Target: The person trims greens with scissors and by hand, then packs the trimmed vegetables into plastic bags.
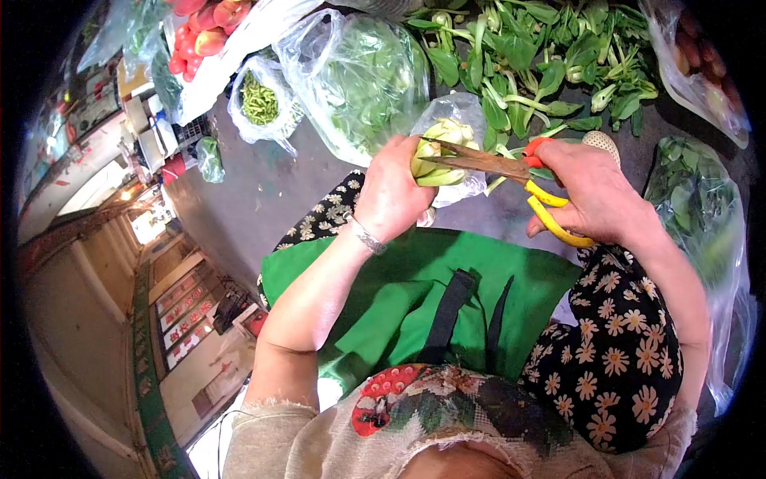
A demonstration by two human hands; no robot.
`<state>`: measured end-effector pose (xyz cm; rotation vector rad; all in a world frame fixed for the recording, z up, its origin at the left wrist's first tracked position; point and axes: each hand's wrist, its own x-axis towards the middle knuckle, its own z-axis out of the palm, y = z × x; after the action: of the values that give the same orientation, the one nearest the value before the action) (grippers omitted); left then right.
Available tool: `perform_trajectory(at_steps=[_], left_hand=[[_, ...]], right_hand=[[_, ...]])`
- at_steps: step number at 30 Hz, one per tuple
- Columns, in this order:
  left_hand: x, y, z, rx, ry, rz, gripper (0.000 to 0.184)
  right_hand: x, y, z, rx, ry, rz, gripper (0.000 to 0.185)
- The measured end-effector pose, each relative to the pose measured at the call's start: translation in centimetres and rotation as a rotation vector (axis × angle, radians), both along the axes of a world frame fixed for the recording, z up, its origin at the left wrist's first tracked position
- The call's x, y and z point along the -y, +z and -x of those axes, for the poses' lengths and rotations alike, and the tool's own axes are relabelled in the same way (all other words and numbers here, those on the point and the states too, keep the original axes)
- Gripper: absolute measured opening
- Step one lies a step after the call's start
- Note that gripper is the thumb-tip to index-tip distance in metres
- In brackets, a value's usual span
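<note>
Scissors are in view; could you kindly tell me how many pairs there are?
1: the scissors are in the right hand, blades at the vegetable in the left hand. Others could be hidden.

On my monitor I see a gray surface [247, 199] carrying a large bag of greens [363, 92], with a bag of green pods [259, 101] just left of it and loose leafy greens [515, 48] to its right.
</note>
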<state>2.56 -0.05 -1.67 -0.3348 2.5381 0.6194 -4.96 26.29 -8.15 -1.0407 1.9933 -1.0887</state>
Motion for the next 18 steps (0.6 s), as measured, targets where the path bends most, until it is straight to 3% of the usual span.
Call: perform_trajectory(at_steps=[3, 6, 9, 18], left_hand=[[0.0, -0.1, -0.2, 0.017, 0.025, -0.035, 0.037], [-0.1, -0.3, -0.2, 0.036, 0.025, -0.011, 0.038], [-0.5, -0.2, -0.3, 0.106, 0.150, -0.107, 0.040], [0.1, -1.3, -1.2, 0.092, 0.113, -0.137, 0.040]], right_hand=[[0.2, 0.3, 0.1, 0.075, 0.052, -0.083, 0.079], [0.4, -0.3, -0.5, 0.147, 0.008, -0.006, 0.079], [0.6, -0.5, -0.4, 0.161, 0.030, -0.014, 0.081], [0.5, 0.3, 0.0, 0.035, 0.032, -0.001, 0.072]])
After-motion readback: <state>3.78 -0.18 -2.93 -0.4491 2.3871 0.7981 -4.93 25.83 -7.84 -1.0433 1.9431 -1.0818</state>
